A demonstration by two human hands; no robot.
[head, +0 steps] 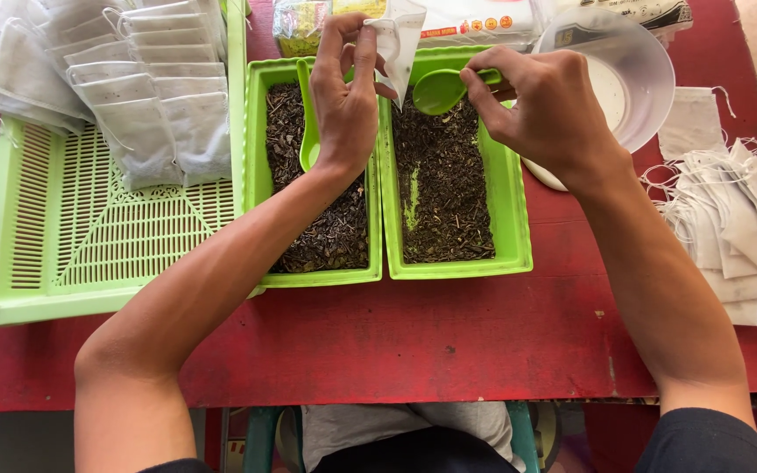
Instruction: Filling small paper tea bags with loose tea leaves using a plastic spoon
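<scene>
My left hand pinches a small white filter bag by its top, above the gap between two green trays. My right hand holds a green plastic spoon by its handle, its bowl right at the bag's lower tip. The right green tray holds dark loose tea leaves. The left green tray also holds tea leaves, with a second green spoon lying in it, partly under my left hand.
A large green slatted tray at left carries several filled white bags. A pile of empty white bags with strings lies at right. A white bowl stands behind my right hand. Packets sit at the back of the red table.
</scene>
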